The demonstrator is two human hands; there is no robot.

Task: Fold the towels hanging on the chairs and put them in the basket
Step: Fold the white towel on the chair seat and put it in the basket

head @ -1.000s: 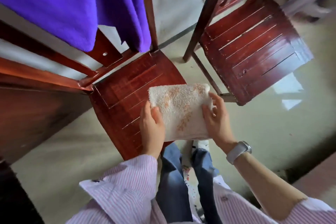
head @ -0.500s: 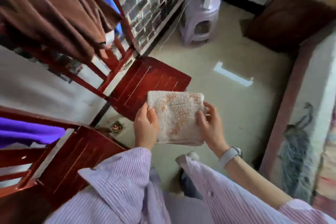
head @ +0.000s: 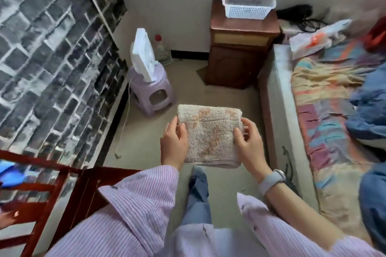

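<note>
A folded cream towel (head: 210, 133) with orange speckles is held flat in front of me above the floor. My left hand (head: 174, 144) grips its left edge, thumb on top. Its right edge is gripped by my right hand (head: 249, 142), which wears a grey watch. A white perforated basket (head: 248, 4) stands on a brown wooden cabinet (head: 242, 48) against the far wall, well beyond the towel. Nothing shows inside the basket from here.
A red wooden chair (head: 69, 194) stands at the lower left, with a blue towel (head: 10, 175) at the left edge. A lilac plastic stool (head: 152, 89) holding a white fan sits left of the cabinet. A bed (head: 325, 110) with colourful bedding fills the right side.
The view has swung right, away from the chairs, towards the cabinet and basket. Both hands still hold the folded towel in the same way.
</note>
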